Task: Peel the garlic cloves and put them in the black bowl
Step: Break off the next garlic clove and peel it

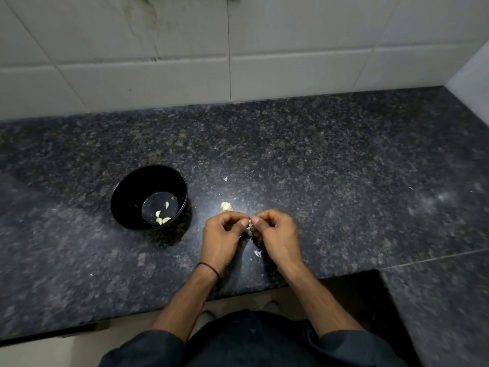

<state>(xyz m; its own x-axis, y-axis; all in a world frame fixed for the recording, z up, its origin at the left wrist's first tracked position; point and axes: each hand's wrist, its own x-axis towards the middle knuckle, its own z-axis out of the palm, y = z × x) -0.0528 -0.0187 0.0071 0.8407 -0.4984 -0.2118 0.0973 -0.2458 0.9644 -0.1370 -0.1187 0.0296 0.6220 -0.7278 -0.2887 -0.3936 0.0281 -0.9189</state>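
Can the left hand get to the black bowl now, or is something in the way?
Probably yes. The black bowl stands just left of the left hand, only counter between them. But that hand and the right hand now pinch a garlic clove.

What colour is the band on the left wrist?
Black: a thin, plain wristband, seen best in the head view.
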